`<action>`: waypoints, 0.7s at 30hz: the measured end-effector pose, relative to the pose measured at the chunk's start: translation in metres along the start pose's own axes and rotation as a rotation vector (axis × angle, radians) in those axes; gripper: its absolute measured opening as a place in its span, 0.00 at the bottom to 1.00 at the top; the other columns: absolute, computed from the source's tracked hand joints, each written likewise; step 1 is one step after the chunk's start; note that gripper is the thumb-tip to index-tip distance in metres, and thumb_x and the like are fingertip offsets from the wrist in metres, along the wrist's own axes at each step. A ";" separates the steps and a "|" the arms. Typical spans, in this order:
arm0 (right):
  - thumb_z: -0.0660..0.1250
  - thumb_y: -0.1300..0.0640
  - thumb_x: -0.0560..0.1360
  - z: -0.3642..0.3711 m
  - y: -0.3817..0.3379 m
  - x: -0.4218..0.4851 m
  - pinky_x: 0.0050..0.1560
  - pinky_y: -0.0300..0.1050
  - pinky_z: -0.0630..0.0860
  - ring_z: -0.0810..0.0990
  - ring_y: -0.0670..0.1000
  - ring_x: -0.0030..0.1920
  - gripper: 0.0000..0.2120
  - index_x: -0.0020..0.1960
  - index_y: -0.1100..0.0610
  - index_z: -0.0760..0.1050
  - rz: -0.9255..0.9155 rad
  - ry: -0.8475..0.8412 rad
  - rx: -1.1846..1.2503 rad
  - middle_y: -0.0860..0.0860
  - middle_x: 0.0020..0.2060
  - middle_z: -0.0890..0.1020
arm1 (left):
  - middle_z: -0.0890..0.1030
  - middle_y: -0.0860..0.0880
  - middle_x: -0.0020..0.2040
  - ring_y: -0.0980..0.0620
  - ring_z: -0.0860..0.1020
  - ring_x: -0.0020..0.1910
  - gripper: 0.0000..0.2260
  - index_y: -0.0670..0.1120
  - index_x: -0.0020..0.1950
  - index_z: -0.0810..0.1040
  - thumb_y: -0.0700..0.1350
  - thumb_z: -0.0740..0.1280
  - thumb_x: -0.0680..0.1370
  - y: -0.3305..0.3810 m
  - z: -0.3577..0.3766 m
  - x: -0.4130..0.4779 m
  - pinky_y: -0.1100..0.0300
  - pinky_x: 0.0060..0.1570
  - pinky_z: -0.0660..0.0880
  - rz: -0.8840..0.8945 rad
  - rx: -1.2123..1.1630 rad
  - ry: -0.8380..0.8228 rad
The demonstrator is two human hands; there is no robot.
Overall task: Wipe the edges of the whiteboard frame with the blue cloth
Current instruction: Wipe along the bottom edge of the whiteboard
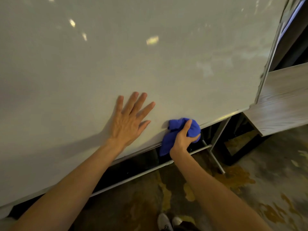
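A large whiteboard [150,64] fills most of the head view, its pale metal frame [221,116] running along the bottom edge and up the right side. My left hand [130,120] lies flat on the board surface, fingers spread, holding nothing. My right hand [183,139] grips a bunched blue cloth [176,126] and presses it against the bottom frame edge, thumb on top and fingers curled under the rail. Part of the cloth hangs down below the frame.
Under the board runs a grey stand crossbar [150,171] with an upright leg [220,137]. A grey wood-grain table [283,100] with black legs stands at the right. The concrete floor [233,180] is stained. My white shoes [168,221] show at the bottom.
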State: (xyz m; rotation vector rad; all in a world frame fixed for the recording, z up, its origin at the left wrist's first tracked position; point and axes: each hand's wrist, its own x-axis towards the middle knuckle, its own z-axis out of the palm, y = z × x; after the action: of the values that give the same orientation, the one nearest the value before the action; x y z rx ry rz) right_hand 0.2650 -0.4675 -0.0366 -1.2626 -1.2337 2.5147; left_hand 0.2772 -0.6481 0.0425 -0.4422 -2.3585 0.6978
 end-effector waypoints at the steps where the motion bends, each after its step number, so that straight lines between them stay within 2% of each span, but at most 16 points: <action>1: 0.64 0.34 0.73 0.000 -0.007 0.003 0.70 0.56 0.64 0.66 0.58 0.72 0.46 0.79 0.44 0.38 -0.009 0.009 -0.006 0.54 0.75 0.63 | 0.38 0.47 0.82 0.43 0.35 0.80 0.31 0.53 0.83 0.44 0.64 0.47 0.83 -0.004 -0.001 -0.003 0.36 0.74 0.32 -0.016 0.010 -0.002; 5: 0.69 0.39 0.73 0.006 -0.012 0.001 0.69 0.58 0.66 0.69 0.58 0.69 0.49 0.79 0.45 0.38 -0.015 0.015 0.026 0.54 0.73 0.67 | 0.36 0.47 0.82 0.43 0.34 0.80 0.32 0.52 0.83 0.44 0.64 0.48 0.83 -0.009 -0.004 -0.010 0.35 0.74 0.32 -0.046 0.005 -0.016; 8: 0.71 0.44 0.73 0.009 0.003 -0.007 0.66 0.55 0.71 0.75 0.57 0.62 0.43 0.78 0.51 0.49 -0.014 0.012 0.052 0.55 0.66 0.74 | 0.37 0.46 0.82 0.42 0.36 0.80 0.32 0.52 0.83 0.44 0.63 0.49 0.83 -0.009 -0.004 -0.012 0.35 0.74 0.33 -0.047 -0.012 -0.030; 10: 0.71 0.43 0.73 0.009 0.013 -0.012 0.66 0.55 0.71 0.76 0.57 0.61 0.40 0.76 0.53 0.53 0.036 0.003 0.069 0.54 0.64 0.75 | 0.41 0.47 0.83 0.41 0.40 0.81 0.33 0.52 0.83 0.44 0.62 0.52 0.82 -0.009 -0.004 -0.012 0.34 0.74 0.34 -0.044 -0.036 -0.034; 14: 0.71 0.40 0.72 0.009 0.033 -0.032 0.69 0.57 0.67 0.73 0.55 0.65 0.45 0.78 0.48 0.48 0.189 -0.067 0.055 0.52 0.66 0.73 | 0.41 0.46 0.82 0.40 0.42 0.80 0.35 0.52 0.83 0.43 0.62 0.53 0.82 -0.007 -0.008 -0.011 0.33 0.74 0.35 -0.052 -0.033 -0.056; 18: 0.70 0.44 0.74 0.001 0.030 -0.032 0.67 0.55 0.69 0.75 0.53 0.61 0.38 0.76 0.51 0.54 0.137 -0.112 0.036 0.54 0.65 0.75 | 0.40 0.45 0.82 0.40 0.42 0.81 0.34 0.51 0.83 0.43 0.62 0.51 0.82 -0.007 -0.010 -0.011 0.33 0.74 0.35 -0.038 -0.003 -0.059; 21: 0.68 0.41 0.75 -0.004 0.012 -0.020 0.68 0.53 0.67 0.71 0.56 0.67 0.42 0.79 0.49 0.47 0.079 -0.088 0.031 0.54 0.72 0.69 | 0.43 0.46 0.83 0.40 0.42 0.81 0.33 0.52 0.83 0.45 0.61 0.53 0.82 -0.011 -0.012 -0.010 0.34 0.75 0.36 -0.012 -0.011 -0.064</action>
State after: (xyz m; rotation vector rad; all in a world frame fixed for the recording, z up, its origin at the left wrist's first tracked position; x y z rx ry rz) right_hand 0.2840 -0.4808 -0.0333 -1.2303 -1.1789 2.6612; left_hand 0.2912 -0.6565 0.0522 -0.4160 -2.4239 0.7041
